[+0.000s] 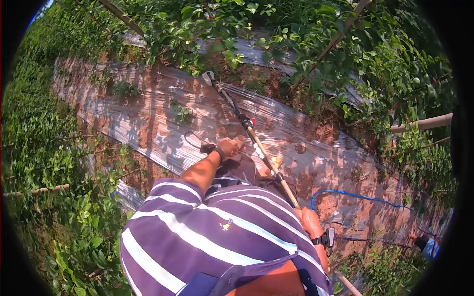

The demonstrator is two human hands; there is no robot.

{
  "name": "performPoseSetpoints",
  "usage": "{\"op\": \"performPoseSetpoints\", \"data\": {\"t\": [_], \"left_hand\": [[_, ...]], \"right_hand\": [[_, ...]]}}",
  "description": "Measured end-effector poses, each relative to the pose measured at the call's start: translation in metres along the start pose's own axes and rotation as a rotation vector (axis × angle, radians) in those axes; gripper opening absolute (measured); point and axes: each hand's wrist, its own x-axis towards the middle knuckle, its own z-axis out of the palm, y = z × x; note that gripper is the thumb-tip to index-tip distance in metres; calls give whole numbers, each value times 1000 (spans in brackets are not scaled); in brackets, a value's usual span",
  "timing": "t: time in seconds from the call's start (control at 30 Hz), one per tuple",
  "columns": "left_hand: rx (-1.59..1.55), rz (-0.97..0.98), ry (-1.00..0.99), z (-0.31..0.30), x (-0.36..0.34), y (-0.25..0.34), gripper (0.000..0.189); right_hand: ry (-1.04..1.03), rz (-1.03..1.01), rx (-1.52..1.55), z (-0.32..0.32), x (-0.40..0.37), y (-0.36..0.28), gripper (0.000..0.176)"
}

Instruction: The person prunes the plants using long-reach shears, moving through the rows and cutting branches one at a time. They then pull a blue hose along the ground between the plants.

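A long pole tool point(264, 153) slants across the middle. It has a tan shaft, black wrapped joints, a small red part and a pale head at the far end. My right hand point(309, 223) is wrapped round the near end of its shaft, beside my right hip. My left hand point(228, 146) is closed in front of my body, left of the pole and apart from it. What its fingers hold, if anything, I cannot make out. On my left wrist sits a dark band point(217, 152); on the right is a black strap with a device point(326, 238).
Plastic sheeting point(163, 106), dusted with soil, covers the ground. Leafy plants point(64, 197) grow on both sides. A blue hose point(355, 196) curves along the right. Wooden poles point(422, 123) jut in from the right. Another person's blue sleeve point(430, 248) shows at the lower right edge.
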Motion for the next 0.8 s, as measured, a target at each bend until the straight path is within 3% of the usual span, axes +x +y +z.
{"op": "performPoseSetpoints", "data": {"t": [0.07,0.1,0.2,0.33,0.37,0.4,0.47,0.53,0.67,0.8], "left_hand": [[-537,-682,150,-13,-11,102,16],[-536,-676,115,-10,-3,79,15],[-478,-727,104,-16,12,82,18],[-680,-706,72,-28,34,53,31],[-805,-861,-9,-33,43,39,37],[-813,-874,-26,-32,51,25,37],[-831,-909,82,-45,51,52,42],[-971,-794,120,-37,69,12,46],[-1478,-778,194,-45,83,10,37],[-1609,-663,76,-42,70,6,31]], "right_hand": [[20,25,-7,7,0,-6,56],[36,62,-16,7,-2,-12,56],[33,129,-60,12,-12,-42,56],[-1,169,-116,14,-25,-92,48],[12,168,-76,13,-28,-105,47],[23,171,-34,15,-32,-117,45],[23,220,-42,17,-36,-145,41],[0,295,-35,17,-41,-168,38],[31,316,56,24,-47,-197,34],[55,420,161,21,-47,-209,34]]}}
